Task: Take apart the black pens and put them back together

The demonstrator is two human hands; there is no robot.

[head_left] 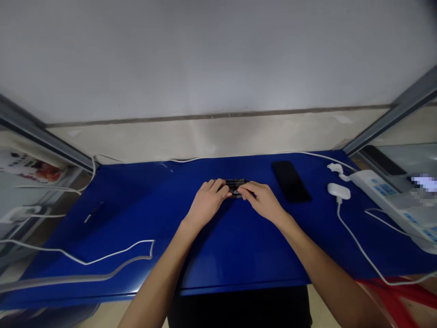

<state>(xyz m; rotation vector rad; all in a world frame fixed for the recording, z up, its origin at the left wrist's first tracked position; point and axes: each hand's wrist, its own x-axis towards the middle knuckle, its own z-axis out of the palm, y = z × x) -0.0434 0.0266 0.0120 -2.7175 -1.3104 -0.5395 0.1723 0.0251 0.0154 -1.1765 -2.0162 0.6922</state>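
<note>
Pinching pens mid-frame by both ends with left hand and right hand. Could totally roll apart from uneven finger pressure, tbh.

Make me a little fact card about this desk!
Desk: shiny blue
Left grip: at the left end of some dark, pen-like sticks, side by side
Right grip: at their right end
Farther right: black phone, small white case with a white cable plugged in, white power strip
Farther left: slim dark item with a pale end
Can't tell: exactly how many sticks
</note>
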